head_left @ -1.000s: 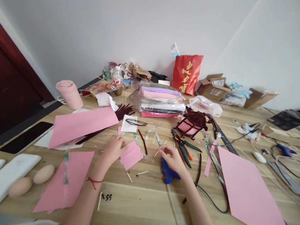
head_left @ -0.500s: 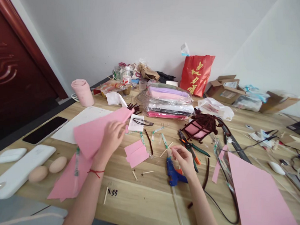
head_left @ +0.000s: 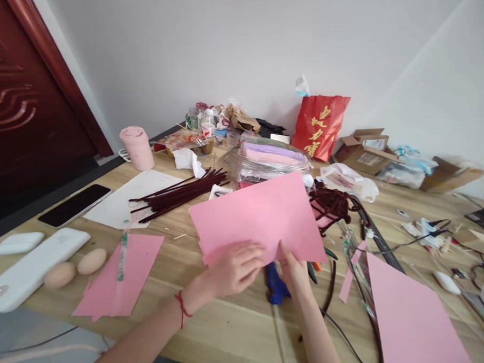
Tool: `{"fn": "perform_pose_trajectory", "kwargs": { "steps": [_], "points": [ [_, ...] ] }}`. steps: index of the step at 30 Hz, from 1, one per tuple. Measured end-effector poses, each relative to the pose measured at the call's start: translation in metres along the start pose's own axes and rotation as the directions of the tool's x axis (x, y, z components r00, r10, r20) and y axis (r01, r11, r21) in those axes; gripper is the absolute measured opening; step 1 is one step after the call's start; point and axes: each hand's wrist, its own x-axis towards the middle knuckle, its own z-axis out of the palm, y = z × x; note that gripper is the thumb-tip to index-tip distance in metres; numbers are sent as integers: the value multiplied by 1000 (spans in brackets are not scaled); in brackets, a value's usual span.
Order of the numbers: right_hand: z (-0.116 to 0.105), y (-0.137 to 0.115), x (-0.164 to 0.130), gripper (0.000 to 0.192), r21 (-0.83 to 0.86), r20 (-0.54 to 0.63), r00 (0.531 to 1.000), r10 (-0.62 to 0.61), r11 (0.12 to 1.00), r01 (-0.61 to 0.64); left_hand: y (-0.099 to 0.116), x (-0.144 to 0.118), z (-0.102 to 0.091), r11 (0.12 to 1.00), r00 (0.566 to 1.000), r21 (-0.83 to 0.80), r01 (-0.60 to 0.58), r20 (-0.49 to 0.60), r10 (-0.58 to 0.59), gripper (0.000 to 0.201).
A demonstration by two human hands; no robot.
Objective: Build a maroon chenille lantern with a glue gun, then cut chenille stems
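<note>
Both hands hold one pink paper sheet (head_left: 260, 217) by its near edge, just above the wooden table (head_left: 227, 330). The left hand (head_left: 234, 267) is curled on the edge with the fingers on top; the right hand (head_left: 296, 269) pinches it beside the left, thumb up against the sheet. The step in hand looks like bringing the sheet to the working spot and squaring it up. Next it likely wants laying flat and a firmer two-handed grip before any fold or cut, and the thin, smooth card would crease easily if bent.

Just under the sheet's near edge, between the hands, a blue glue gun (head_left: 275, 282) lies with its black cord (head_left: 351, 347) looping off to the right. Right of the sheet lies a second large pink sheet (head_left: 416, 317), flat and matte. Left of it are another pink piece (head_left: 121, 275) and two smooth eggs (head_left: 75, 268) beside a white plastic case (head_left: 29, 271).

Beyond the sheet's left corner a bundle of fuzzy dark red pipe cleaners (head_left: 177, 192) fans over white paper (head_left: 120, 205). Behind the sheet sits a small dark red lantern frame (head_left: 331, 201), then clear-wrapped stacked packs (head_left: 267, 153), and farthest a glossy red bag (head_left: 320, 126) against the wall.
</note>
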Motion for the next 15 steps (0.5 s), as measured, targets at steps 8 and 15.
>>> {"fn": "perform_pose_trajectory", "kwargs": {
  "steps": [8, 15],
  "points": [
    [-16, -33, 17, 41, 16, -193, 977, -91, 995, 96, -57, 6, -32, 478, 470, -638, 603, -199, -860, 64],
    [3, -34, -8, 59, -92, -60, 998, -13, 996, 7, -40, 7, -22, 383, 442, -715, 585, -116, -890, 49]
  ]
}}
